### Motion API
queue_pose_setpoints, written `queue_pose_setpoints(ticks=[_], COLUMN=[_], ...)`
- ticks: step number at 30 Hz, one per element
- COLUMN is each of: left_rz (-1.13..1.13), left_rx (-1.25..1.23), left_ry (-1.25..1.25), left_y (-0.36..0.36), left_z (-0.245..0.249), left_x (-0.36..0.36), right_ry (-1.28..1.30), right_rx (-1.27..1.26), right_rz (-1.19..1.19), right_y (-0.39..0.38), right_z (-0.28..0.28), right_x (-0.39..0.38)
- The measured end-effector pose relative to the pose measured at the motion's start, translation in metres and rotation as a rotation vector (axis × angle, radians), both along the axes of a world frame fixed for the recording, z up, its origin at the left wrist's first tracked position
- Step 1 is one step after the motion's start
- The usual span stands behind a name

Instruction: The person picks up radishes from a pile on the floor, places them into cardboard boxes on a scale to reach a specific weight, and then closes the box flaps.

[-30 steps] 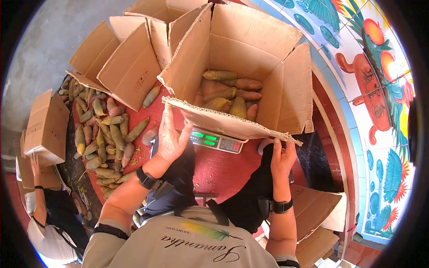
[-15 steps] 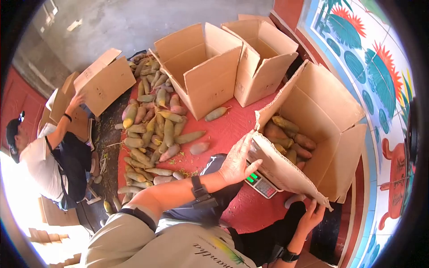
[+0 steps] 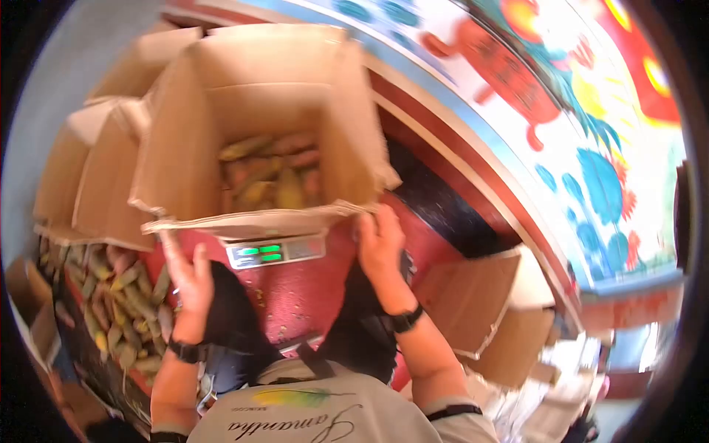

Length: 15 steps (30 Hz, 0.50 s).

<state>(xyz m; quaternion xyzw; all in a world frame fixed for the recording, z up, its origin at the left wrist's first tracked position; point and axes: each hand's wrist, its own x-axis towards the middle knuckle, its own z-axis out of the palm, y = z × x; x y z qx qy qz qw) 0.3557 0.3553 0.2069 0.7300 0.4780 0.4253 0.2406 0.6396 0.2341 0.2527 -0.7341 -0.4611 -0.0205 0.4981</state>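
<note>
A tall open cardboard box (image 3: 251,96) stands upright in front of me, with several yellowish and reddish long root vegetables (image 3: 288,188) at its bottom. It appears to rest on a digital scale (image 3: 288,252) whose green display shows under the near flap. My left hand (image 3: 190,277) touches the near left corner of that flap, its fingers stretched up and thumb apart; some fingertips are hidden by cardboard. At the near right corner, my right hand (image 3: 382,244) grips the flap edge, slightly blurred.
More open boxes (image 3: 96,170) stand on the left, beside a heap of root vegetables (image 3: 122,303). Another carton (image 3: 473,295) lies to the right. A painted wall (image 3: 583,170) runs along the right, above red flooring (image 3: 295,295).
My view has swung right, bringing the box squarely in front of me. My left hand has moved along the flap to its left corner. The co-worker is out of clear view.
</note>
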Motion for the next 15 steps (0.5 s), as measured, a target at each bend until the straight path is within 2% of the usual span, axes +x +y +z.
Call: queue_pose_setpoints(ticks=[3,6,10,15], left_rz=[-0.026,0.009,-0.013,0.023], left_rx=[0.014,0.016,0.006,0.086], left_ry=[-0.030,0.040,0.012,0.110], left_y=[0.000,0.002,0.003,0.004], left_z=[0.008,0.004,0.002,0.000], left_x=[0.003,-0.001,-0.002,-0.003], right_ry=[0.015,0.059,0.006,0.120], right_rx=[0.071,0.100,0.160,0.146], right_rz=[0.016,0.032,0.042,-0.178], right_y=[0.003,0.001,-0.006,-0.032], right_z=[0.001,0.003,0.009,0.004], right_x=[-0.001,-0.002,0.006,0.038])
